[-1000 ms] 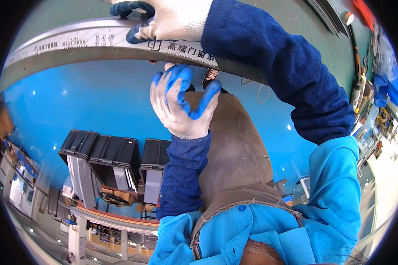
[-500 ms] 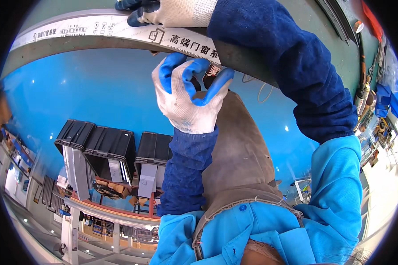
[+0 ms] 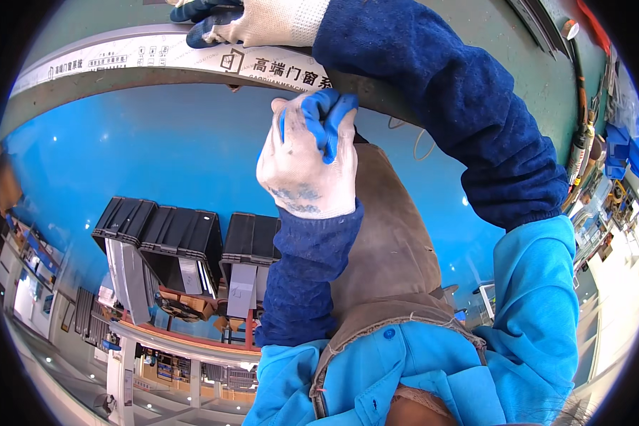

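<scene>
one wide fisheye camera, the left of a pair worn on the head, looks down past the shirt [image 3: 362, 362] and apron [image 3: 380, 227]. the left hand [image 3: 307, 167] lifts its fingers [image 3: 317, 113] just above the middle of the view. below them, the shirt fills the lower edge, close to the lens; up and left of them, the upper edge cuts the right hand [image 3: 266, 25]. beyond the fingers, the bench [image 3: 490, 35] bends along the rim; down-left of them, boxes [image 3: 181, 231] stand farther off.
</scene>
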Tool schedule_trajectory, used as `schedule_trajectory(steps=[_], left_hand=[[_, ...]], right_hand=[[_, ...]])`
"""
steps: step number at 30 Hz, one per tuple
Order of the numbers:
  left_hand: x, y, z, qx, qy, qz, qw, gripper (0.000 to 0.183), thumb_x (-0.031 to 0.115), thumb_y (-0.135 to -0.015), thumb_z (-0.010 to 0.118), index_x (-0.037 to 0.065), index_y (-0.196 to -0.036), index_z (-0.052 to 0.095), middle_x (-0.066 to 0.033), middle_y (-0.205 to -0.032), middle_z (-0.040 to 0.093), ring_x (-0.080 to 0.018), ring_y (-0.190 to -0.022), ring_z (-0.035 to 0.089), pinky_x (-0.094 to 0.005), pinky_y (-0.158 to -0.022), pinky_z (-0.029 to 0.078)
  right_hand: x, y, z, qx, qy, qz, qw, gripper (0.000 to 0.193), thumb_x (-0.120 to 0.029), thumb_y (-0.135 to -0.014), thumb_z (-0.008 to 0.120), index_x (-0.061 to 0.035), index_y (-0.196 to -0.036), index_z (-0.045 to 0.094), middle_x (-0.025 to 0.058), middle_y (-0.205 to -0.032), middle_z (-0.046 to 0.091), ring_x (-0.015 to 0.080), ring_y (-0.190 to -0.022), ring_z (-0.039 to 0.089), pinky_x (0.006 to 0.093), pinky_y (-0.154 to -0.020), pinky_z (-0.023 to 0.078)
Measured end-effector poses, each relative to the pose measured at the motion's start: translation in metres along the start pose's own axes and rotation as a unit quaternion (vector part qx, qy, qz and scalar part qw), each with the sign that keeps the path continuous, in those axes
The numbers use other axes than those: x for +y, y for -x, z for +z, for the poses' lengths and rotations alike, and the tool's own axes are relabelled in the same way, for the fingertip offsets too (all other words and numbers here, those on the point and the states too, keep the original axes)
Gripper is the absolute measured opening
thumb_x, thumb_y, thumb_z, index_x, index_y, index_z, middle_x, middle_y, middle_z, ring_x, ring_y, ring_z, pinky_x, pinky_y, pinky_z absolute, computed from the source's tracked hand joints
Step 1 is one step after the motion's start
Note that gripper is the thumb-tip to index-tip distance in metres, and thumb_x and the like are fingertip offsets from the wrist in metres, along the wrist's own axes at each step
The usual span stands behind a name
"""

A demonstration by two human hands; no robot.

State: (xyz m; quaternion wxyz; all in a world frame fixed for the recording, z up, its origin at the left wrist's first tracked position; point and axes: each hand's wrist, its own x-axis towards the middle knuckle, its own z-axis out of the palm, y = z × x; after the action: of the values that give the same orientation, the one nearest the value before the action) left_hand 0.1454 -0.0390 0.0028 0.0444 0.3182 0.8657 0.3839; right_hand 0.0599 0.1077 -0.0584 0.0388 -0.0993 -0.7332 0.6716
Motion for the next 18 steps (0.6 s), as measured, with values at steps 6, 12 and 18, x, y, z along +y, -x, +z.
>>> schedule_trajectory(steps=[6,12,18], left_hand=[[-0.001,-0.001,-0.005,-0.03,0.128,-0.189,0.973,0.03,0.009,-0.061,0.083,0.008,-0.086,0.065,-0.0047,-0.074,0.066,-0.0155,-0.057,0.06,-0.027,-0.058,0.051],[-0.006,-0.005,-0.006,0.005,0.206,-0.148,0.967,0.027,0.01,-0.069,0.078,0.007,-0.091,0.063,-0.0035,-0.078,0.066,-0.0138,-0.057,0.059,-0.0244,-0.056,0.05],[0.002,-0.012,-0.013,-0.047,-0.034,0.04,0.998,0.029,0.011,-0.068,0.078,0.007,-0.092,0.063,-0.0039,-0.078,0.065,-0.0144,-0.058,0.059,-0.0239,-0.055,0.049]], right_hand=[[-0.012,0.0,-0.007,-0.015,0.067,-0.013,0.998,0.028,-0.017,-0.084,0.06,-0.0074,-0.11,0.066,0.0182,-0.106,0.063,0.0333,-0.099,0.058,0.0414,-0.089,0.049],[-0.005,-0.007,-0.009,-0.018,0.126,-0.031,0.991,0.029,-0.019,-0.084,0.06,-0.0061,-0.11,0.066,0.0187,-0.106,0.063,0.0337,-0.099,0.057,0.0418,-0.089,0.048],[0.004,-0.007,0.0,-0.009,0.025,-0.007,1.0,0.029,-0.018,-0.084,0.06,-0.0059,-0.11,0.066,0.0188,-0.107,0.063,0.0335,-0.099,0.057,0.042,-0.09,0.048]])
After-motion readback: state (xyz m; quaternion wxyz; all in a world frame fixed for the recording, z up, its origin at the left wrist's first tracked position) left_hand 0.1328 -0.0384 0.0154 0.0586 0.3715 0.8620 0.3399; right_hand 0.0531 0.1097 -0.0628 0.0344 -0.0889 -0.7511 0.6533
